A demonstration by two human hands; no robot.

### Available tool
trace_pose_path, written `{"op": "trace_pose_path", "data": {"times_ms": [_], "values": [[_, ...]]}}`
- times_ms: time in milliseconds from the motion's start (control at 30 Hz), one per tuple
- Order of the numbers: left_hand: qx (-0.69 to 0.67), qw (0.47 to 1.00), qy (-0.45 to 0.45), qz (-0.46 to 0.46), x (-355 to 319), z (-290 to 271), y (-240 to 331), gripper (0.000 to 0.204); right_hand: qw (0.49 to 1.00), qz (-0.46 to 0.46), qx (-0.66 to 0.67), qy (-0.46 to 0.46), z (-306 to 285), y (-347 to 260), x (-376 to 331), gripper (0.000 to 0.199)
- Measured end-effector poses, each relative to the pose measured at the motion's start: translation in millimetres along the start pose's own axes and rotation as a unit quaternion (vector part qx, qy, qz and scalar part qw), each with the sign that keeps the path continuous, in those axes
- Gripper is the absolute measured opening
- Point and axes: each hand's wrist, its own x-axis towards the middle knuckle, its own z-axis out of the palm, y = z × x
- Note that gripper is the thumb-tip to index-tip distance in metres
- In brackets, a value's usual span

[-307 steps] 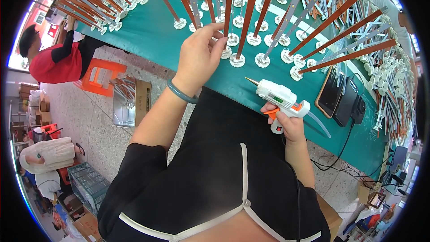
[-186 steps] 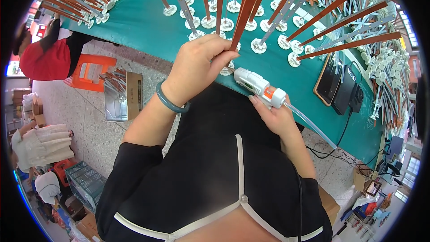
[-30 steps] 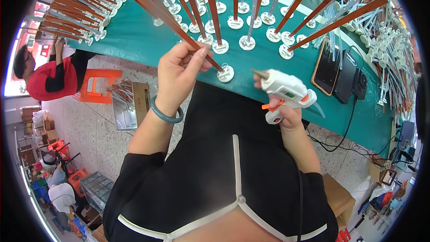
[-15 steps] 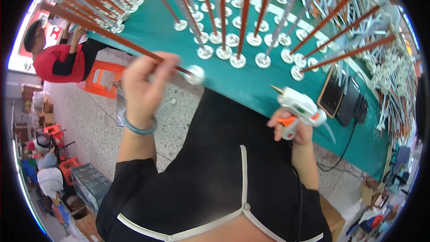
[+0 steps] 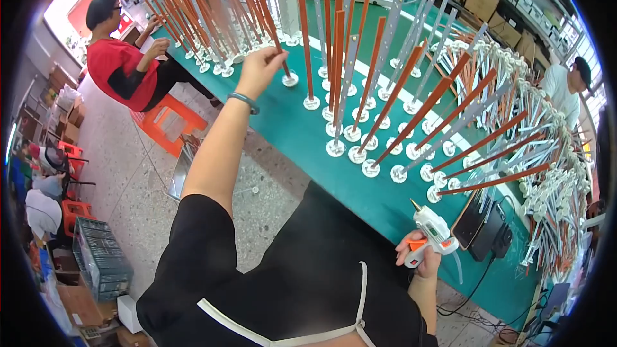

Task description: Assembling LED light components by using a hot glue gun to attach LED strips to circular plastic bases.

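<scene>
- Two things are in my grip: my left hand (image 5: 259, 69) pinches an orange rod (image 5: 268, 20) partway up its shaft, its round white base (image 5: 290, 80) on the green table (image 5: 292, 144), inward from the near edge.
- It looks light, stiff and top-heavy, so I would hold it low on the shaft.
- My right hand (image 5: 421, 259) is wrapped around the white glue gun (image 5: 432, 229) by the near edge; rigid, and its nozzle is probably hot.
</scene>
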Motion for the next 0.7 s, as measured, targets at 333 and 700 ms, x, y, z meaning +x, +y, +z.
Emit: {"op": "trace_pose_path", "data": {"times_ms": [333,700], "values": [[-0.039,0.995,-0.090,-0.001,16,30,-13,0.018,1.000,0.009,0.003,0.019,4,-4,6,0.047],[-0.041,0.997,0.066,0.027,-36,14,-3,0.018,0.999,0.009,0.015,0.029,4,-4,4,0.046]]}}
